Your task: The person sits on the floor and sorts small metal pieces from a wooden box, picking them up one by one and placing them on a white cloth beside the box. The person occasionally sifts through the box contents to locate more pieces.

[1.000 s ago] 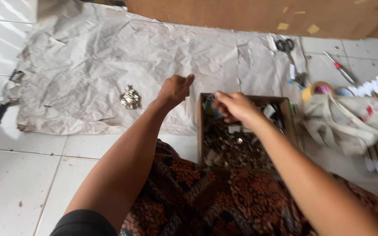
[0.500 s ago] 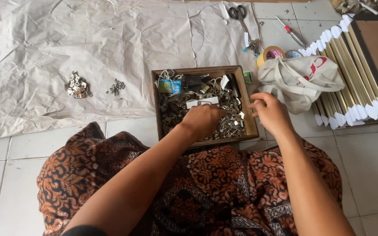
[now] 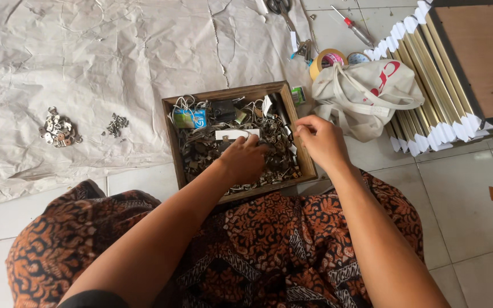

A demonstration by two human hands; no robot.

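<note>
Wooden tray [image 3: 173, 142] heaped with tangled metal fittings [image 3: 269, 171], resting against the knees. Left hand [image 3: 245, 161] dug in, fingers curled into the heap; right hand [image 3: 322, 141] pinching something small, unclear what. Could snag wire, spill pieces onto the floor.

A small blue-and-green packet [image 3: 189, 118] lies in the upper left corner of the wooden tray [image 3: 173, 140], centre frame; a white rectangular label [image 3: 232, 134] sits just right of it; a little green box [image 3: 298, 95] rests outside the tray's upper right corner.

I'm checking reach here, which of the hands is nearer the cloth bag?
Right. The right hand is over the wooden box's right edge, just left of the cloth bag. The left hand is farther left, down among the metal bits inside the box.
</note>
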